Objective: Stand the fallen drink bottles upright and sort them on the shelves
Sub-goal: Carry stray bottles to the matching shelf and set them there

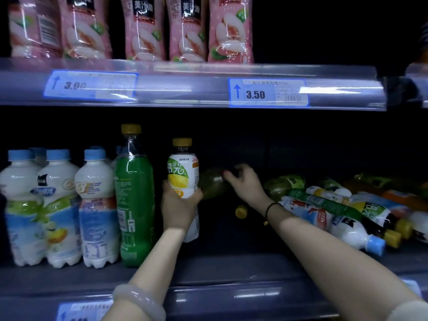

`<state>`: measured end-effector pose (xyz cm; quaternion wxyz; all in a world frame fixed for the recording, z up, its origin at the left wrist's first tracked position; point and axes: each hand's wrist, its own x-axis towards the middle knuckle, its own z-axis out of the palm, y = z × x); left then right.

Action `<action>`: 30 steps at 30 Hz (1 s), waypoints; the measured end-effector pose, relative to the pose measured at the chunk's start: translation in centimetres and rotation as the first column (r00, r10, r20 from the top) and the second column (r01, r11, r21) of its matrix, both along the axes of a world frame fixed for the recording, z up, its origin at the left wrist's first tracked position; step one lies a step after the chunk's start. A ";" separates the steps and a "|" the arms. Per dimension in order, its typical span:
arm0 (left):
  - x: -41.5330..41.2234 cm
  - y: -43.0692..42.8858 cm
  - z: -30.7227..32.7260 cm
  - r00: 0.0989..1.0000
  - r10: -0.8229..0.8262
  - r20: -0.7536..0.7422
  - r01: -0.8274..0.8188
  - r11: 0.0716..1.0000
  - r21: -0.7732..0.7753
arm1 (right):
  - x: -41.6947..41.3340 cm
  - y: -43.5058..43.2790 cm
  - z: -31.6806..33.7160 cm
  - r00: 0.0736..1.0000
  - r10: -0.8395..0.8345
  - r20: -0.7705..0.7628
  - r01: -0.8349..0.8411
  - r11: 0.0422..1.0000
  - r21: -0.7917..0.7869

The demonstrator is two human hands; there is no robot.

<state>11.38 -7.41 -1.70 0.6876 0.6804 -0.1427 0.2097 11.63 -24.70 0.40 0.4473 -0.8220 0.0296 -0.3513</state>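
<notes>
My left hand [178,205] grips a white lemon-drink bottle with a yellow cap [184,167], held upright beside a tall standing green bottle [134,195]. My right hand [245,181] reaches deeper into the shelf and closes its fingers on a dark green bottle [212,184] lying on its side. A pile of fallen bottles [342,205] lies at the right of the same shelf: white ones with blue caps, green ones, orange ones. Under my right wrist, a yellow cap [240,212] of another lying bottle shows in the dark.
Several white blue-capped bottles [58,205] stand upright at the left. Pink peach-drink bottles [187,28] line the upper shelf, whose front rail [185,89] carries price tags 3.00 and 3.50. The lower shelf's front edge [231,295] runs under my forearms.
</notes>
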 end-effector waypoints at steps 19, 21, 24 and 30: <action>-1.1 0.7 0.2 0.978 -0.166 -0.125 0.179 0.978 0.107 | -8.4 2.7 2.4 0.944 0.321 -0.075 -0.289 0.916 0.277; -1.4 1.2 0.3 0.960 -0.233 -0.156 0.252 0.961 0.116 | -8.5 2.2 1.5 0.937 0.330 -0.117 -0.291 0.920 0.262; -2.7 1.5 0.2 0.948 -0.293 -0.124 0.305 0.948 0.090 | -8.4 2.8 0.7 0.979 0.195 -0.051 -0.169 0.933 0.319; -6.4 2.0 1.7 0.929 -0.371 0.007 0.367 0.920 0.137 | -10.6 3.0 0.0 0.980 0.155 0.126 -0.200 0.771 0.605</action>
